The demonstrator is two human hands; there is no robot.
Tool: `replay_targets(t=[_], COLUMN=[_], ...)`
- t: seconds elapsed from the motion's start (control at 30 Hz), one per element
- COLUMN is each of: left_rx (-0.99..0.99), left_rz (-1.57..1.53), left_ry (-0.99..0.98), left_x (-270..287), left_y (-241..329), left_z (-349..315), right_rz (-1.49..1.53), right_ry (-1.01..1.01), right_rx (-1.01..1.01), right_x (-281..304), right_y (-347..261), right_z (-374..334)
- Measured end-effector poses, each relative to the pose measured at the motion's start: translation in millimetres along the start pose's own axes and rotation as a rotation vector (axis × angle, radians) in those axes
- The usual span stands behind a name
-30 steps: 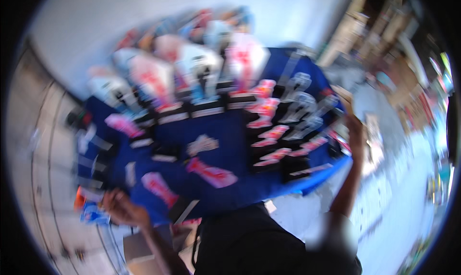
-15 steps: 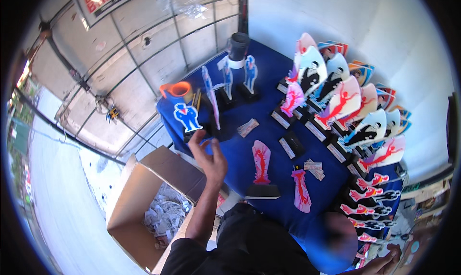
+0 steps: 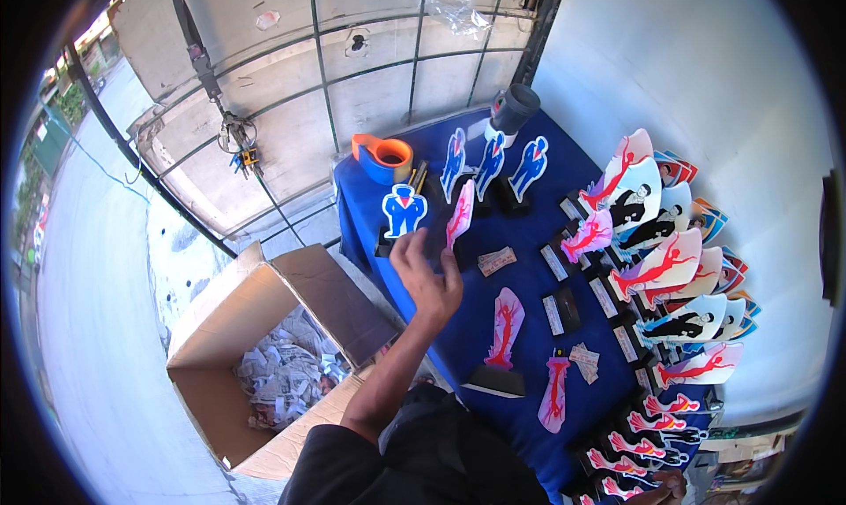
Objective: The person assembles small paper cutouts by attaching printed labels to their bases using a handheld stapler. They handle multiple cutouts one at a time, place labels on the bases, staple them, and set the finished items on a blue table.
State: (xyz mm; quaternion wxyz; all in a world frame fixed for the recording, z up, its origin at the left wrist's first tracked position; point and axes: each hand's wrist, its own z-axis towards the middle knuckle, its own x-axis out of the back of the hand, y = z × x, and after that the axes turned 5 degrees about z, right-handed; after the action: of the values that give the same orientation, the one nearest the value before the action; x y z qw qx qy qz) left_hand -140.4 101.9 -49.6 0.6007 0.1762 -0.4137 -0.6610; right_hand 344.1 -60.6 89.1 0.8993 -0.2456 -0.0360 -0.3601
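My left hand (image 3: 429, 276) reaches over the left side of the blue-covered table, fingers bent and apart. It is nearest a pink trophy (image 3: 460, 212) with a curved, flame-like plate; whether fingertips touch it cannot be told. Just beyond the hand stands a blue suited-figure cutout (image 3: 404, 210) on a black base. My right hand (image 3: 667, 487) is cut off by the lower right edge, beside a row of red figure cutouts (image 3: 622, 464); its fingers are mostly hidden. A pink trophy (image 3: 505, 329) on a black base stands in front, and a loose pink plate (image 3: 554, 395) lies beside it.
An open cardboard box (image 3: 203, 390) with shredded paper stands left of the table. On the table are an orange-rimmed tape roll (image 3: 385, 157), a black cylinder (image 3: 514, 108), a black base (image 3: 561, 311), paper labels (image 3: 585, 362) and crowded trophies (image 3: 661, 263) along the white wall.
The view has turned, shifting the table's far part rightward. My left hand is closer to the pink trophy. My right hand has moved left along the lower edge. A blurred blue round shape has left view.
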Motion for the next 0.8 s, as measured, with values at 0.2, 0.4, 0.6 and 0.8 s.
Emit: replay_targets(t=[0.2,0.4,0.6,0.8], left_rx=[0.125,0.053,-0.088,-0.623], left_rz=[0.138,0.275,0.304,0.323], left_ry=[0.064,-0.029,-0.028,-0.849], left_x=[-3,-12,23,125], left_y=[-31,-62,-49,36], left_z=[14,33,64,78], right_rz=[-0.003,0.054,0.118,0.62], right_ry=[-0.315,-0.283,-0.375,-0.611], right_rx=[-0.232,-0.15,-0.1,0.12], right_x=[-21,-90,-133,-193], right_y=[0,-11,-49,-103], right_z=[7,-1,6,29])
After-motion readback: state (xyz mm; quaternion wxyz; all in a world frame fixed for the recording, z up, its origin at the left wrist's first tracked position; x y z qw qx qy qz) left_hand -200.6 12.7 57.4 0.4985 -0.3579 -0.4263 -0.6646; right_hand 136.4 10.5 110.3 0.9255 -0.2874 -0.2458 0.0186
